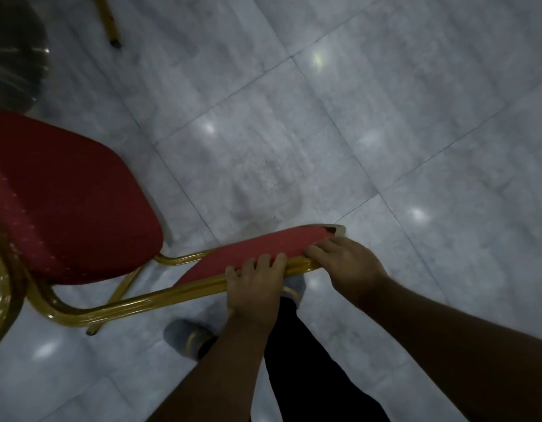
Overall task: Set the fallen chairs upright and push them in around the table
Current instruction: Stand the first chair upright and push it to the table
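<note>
A chair with a red padded seat [69,202] and a gold metal frame [117,309] fills the lower left of the head view. Its red backrest [257,248] points toward me. My left hand [254,284] is closed around the backrest's top rail. My right hand [346,263] grips the backrest's right corner. One gold leg with a dark foot cap [91,332] touches the floor. The seat's left part runs out of view.
The floor [355,132] is shiny grey marble tile. Another gold chair leg [110,25] stands at the top left. A dark rounded shape [14,56], perhaps the table's cover, sits in the top left corner. My slippered feet [187,336] stand below the chair.
</note>
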